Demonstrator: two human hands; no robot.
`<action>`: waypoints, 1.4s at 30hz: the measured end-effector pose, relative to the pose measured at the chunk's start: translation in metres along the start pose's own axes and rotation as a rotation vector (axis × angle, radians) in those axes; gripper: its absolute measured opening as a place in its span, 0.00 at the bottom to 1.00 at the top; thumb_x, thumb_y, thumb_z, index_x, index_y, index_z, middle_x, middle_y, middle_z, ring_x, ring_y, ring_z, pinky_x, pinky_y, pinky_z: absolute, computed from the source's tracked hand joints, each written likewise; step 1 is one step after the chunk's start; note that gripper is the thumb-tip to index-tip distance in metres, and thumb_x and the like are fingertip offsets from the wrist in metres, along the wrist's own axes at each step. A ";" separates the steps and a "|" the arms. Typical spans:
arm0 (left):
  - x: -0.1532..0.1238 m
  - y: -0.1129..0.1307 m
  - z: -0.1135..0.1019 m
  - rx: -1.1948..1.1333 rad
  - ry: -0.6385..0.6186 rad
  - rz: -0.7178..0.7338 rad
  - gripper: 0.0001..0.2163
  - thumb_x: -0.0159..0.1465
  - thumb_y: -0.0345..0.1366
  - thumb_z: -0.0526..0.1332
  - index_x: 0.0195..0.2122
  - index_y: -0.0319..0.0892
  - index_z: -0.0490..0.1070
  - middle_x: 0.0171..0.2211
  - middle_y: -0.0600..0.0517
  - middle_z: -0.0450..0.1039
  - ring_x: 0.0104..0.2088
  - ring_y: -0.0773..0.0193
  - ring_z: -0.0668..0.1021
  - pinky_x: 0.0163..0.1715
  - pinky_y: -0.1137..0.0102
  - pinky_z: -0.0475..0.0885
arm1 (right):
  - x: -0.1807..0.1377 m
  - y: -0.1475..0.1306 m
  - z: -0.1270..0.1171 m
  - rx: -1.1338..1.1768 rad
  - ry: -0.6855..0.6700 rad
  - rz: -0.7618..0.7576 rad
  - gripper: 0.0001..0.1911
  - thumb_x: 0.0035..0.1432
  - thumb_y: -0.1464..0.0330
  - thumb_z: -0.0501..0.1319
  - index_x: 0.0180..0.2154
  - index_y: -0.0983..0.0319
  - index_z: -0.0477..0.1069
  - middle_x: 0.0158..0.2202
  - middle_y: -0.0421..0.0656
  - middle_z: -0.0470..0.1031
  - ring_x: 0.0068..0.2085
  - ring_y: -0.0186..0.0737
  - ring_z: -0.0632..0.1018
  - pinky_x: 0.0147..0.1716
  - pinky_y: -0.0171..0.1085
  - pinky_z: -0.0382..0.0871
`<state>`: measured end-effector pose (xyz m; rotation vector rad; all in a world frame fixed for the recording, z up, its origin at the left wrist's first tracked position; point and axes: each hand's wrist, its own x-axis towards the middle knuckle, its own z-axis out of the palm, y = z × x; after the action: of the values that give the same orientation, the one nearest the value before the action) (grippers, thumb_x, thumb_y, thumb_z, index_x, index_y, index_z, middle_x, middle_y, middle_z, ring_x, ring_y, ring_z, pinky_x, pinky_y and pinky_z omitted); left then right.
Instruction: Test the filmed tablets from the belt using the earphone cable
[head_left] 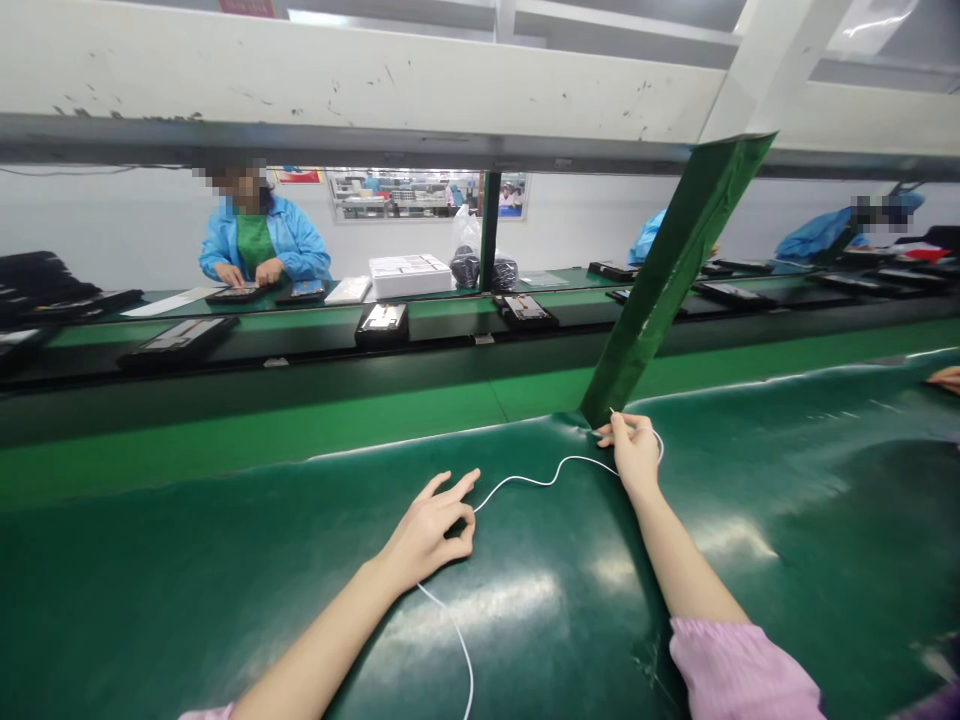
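Observation:
A thin white cable (525, 482) runs across the green mat (225, 580) between my two hands. My left hand (435, 530) pinches it between thumb and forefinger, the other fingers stretched out; the cable trails back from it toward me. My right hand (634, 452) is closed on the cable's far end, close to the foot of a slanted green-taped post (675, 270). A small loop of cable curls round the right side of that hand.
Beyond the mat runs a conveyor (450, 330) carrying black trays with devices. A person in a blue coat (262, 245) works across it; others sit at the far right. A white box (409, 273) stands on the far bench. Another person's fingers (946, 378) show at the right edge.

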<state>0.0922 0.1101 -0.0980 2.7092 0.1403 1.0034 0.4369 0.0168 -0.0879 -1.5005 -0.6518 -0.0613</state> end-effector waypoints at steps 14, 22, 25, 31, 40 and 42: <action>0.002 0.000 -0.004 0.113 0.018 0.026 0.11 0.72 0.32 0.51 0.46 0.41 0.73 0.63 0.37 0.65 0.52 0.57 0.80 0.58 0.57 0.70 | -0.003 -0.008 0.000 -0.012 0.020 0.017 0.36 0.42 0.33 0.60 0.33 0.58 0.61 0.21 0.41 0.76 0.20 0.40 0.76 0.26 0.39 0.68; 0.002 0.000 -0.003 0.106 -0.047 0.006 0.12 0.72 0.37 0.53 0.38 0.41 0.75 0.66 0.37 0.60 0.57 0.55 0.75 0.59 0.55 0.68 | -0.003 -0.012 -0.001 0.001 0.017 0.034 0.38 0.36 0.32 0.61 0.32 0.58 0.61 0.20 0.41 0.75 0.20 0.42 0.76 0.25 0.39 0.68; 0.002 -0.001 -0.002 0.074 -0.075 -0.021 0.14 0.73 0.37 0.52 0.36 0.42 0.76 0.60 0.41 0.70 0.57 0.56 0.75 0.62 0.51 0.64 | -0.002 -0.013 -0.001 0.006 0.023 0.045 0.38 0.35 0.33 0.62 0.32 0.58 0.61 0.20 0.41 0.74 0.21 0.42 0.76 0.25 0.39 0.68; 0.006 0.003 -0.002 0.130 -0.175 -0.132 0.14 0.70 0.45 0.57 0.47 0.42 0.76 0.61 0.41 0.68 0.62 0.50 0.71 0.64 0.46 0.59 | -0.003 -0.017 -0.002 0.012 0.007 0.089 0.37 0.33 0.36 0.65 0.33 0.58 0.59 0.20 0.40 0.73 0.20 0.41 0.75 0.24 0.39 0.67; 0.006 0.003 0.003 0.201 -0.197 -0.259 0.21 0.69 0.49 0.57 0.56 0.41 0.70 0.62 0.40 0.67 0.63 0.48 0.69 0.63 0.47 0.61 | -0.002 -0.026 -0.005 -0.094 -0.044 0.132 0.28 0.37 0.46 0.64 0.33 0.56 0.58 0.21 0.44 0.73 0.23 0.46 0.76 0.23 0.41 0.68; 0.006 0.004 0.003 0.210 -0.197 -0.256 0.21 0.70 0.50 0.56 0.56 0.42 0.70 0.61 0.40 0.68 0.62 0.49 0.69 0.63 0.48 0.61 | -0.002 -0.026 -0.007 -0.186 -0.067 0.118 0.22 0.40 0.49 0.61 0.32 0.55 0.61 0.23 0.47 0.74 0.27 0.53 0.79 0.26 0.47 0.72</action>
<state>0.0987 0.1070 -0.0952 2.8607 0.5681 0.6783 0.4267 0.0064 -0.0646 -1.7237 -0.6228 0.0192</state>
